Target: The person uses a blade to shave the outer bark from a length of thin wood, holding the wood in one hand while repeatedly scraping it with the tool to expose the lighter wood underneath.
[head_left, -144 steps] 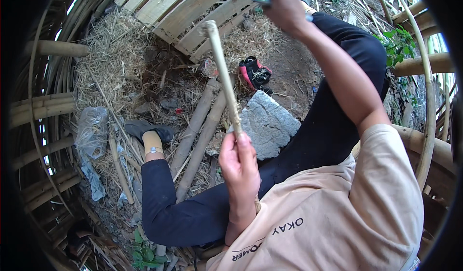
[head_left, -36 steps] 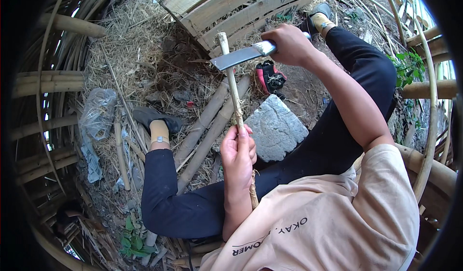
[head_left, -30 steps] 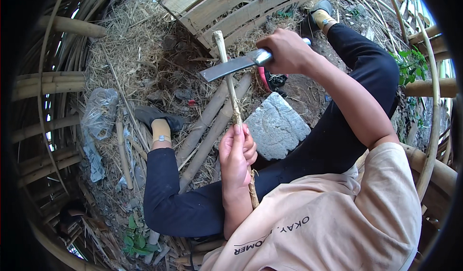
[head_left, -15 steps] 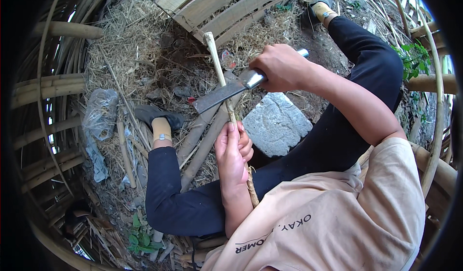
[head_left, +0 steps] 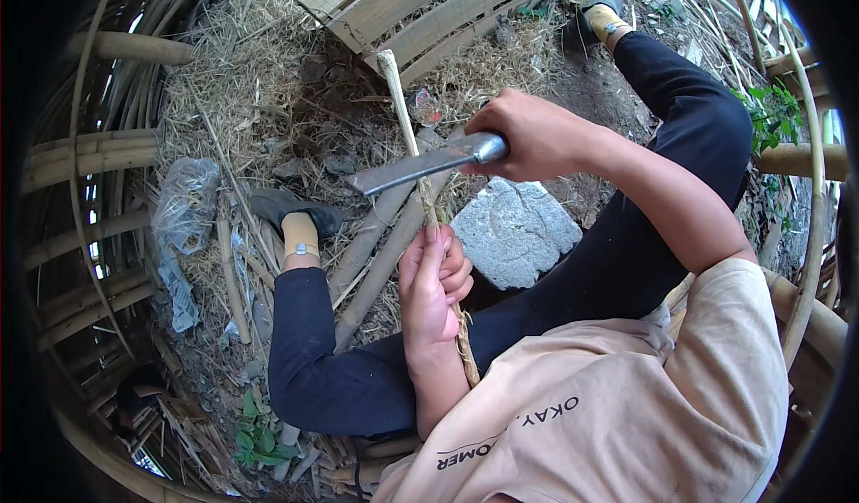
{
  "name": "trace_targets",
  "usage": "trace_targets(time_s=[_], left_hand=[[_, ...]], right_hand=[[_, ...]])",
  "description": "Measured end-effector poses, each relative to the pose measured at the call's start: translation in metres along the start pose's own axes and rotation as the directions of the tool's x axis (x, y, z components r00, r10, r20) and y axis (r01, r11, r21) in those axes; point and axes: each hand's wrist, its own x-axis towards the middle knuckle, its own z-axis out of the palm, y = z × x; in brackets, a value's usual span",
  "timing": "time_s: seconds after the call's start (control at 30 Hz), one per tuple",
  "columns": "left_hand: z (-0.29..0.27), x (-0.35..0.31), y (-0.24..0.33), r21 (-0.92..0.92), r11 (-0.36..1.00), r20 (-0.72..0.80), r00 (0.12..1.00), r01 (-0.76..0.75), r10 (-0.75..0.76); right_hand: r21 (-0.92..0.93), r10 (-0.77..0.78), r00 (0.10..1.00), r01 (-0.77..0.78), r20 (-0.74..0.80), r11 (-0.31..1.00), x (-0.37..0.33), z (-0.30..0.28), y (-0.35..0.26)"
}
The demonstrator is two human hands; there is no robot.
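My left hand (head_left: 436,275) is closed around a thin wooden stick (head_left: 400,100), thumb pointing up along it. The stick leans upward and away from me; its upper part is pale and bare, while rough, darker bark shows at the lower end by my shirt. In my right hand (head_left: 532,136) is a machete (head_left: 407,170) with a broad, straight blade and a metal collar, its grip mostly hidden by my fingers. The blade lies crosswise over the stick, a little above my left hand. Whether its edge touches the wood I cannot tell.
A pale stone block (head_left: 514,232) sits on the ground between my legs. Bamboo poles (head_left: 380,261) lie beside my left foot. A wooden slatted crate (head_left: 407,20) stands ahead, a clear plastic bag (head_left: 186,206) lies left, and bamboo walling (head_left: 94,158) rises at the left.
My right hand has turned and shifted, bringing the blade to a flatter angle and its tip slightly up and left. The left hand and stick stay nearly in place.
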Motion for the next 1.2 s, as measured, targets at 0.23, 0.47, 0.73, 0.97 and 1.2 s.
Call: trace_targets(time_s=[0.23, 0.47, 0.73, 0.97, 1.2], left_hand=[[-0.002, 0.001, -0.003, 0.038, 0.999, -0.036, 0.999, -0.007, 0.008], [0.004, 0.000, -0.006, 0.049, 0.999, -0.020, 1.000, -0.013, 0.014], [0.005, 0.001, -0.006, 0.055, 0.998, -0.042, 0.999, -0.009, 0.011], [0.003, -0.001, -0.003, 0.047, 0.998, -0.025, 0.999, -0.029, 0.030], [-0.007, -0.005, 0.005, -0.042, 0.998, 0.021, 0.998, -0.056, 0.057]], right_hand=[[-0.347, 0.045, 0.999, -0.052, -0.030, 0.936, -0.001, -0.010, 0.006], [0.072, 0.233, 0.911, -0.272, 0.342, 0.960, 0.001, -0.017, -0.004], [0.361, 0.367, 0.805, -0.552, 0.467, 0.752, 0.007, -0.020, 0.024], [0.174, 0.377, 0.888, -0.428, 0.262, 0.887, 0.012, -0.027, 0.030], [-0.043, -0.090, 0.979, 0.083, -0.185, 0.996, -0.005, -0.021, 0.019]])
